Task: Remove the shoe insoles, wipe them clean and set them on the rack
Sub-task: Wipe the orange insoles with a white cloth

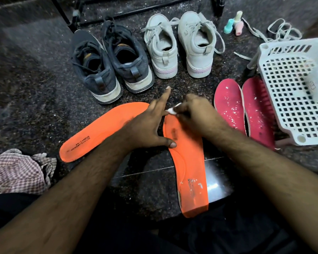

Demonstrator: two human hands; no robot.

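Here the dark speckled stone floor (29, 74) holds everything, with the black metal rack frame (117, 14) at the far edge. To the right sits a white perforated plastic basket (290, 99), tipped over the edge of two pink foam insoles (229, 107) flecked with white bits. A pair of dark grey knit sneakers (108, 66) stands heel-toward the camera beside a pair of white lace-up sneakers (178, 46), and loose white laces (275, 32) lie near the far right. A checked pink-and-white cloth (17, 171) is bunched at the lower left. One flat orange foam insole (99, 131) lies on the floor to the left, printed "CAMPUS" and "MEMORYTECH LITE" near its heel. The second orange foam insole (187, 167), smudged dark near the toe, runs from the person's lap up to the hands; its own heel printing is blurred and partly scuffed, so it cannot be read. The left hand (151, 129) rests on this insole's toe end, thumb pressing its edge and forefinger stretched straight forward. The right hand (193, 112) is curled, pinching a small white wipe (173, 110) against the insole's tip, just beside the left fingers. Three small pastel bottles (235, 24) stand beyond the white shoes.
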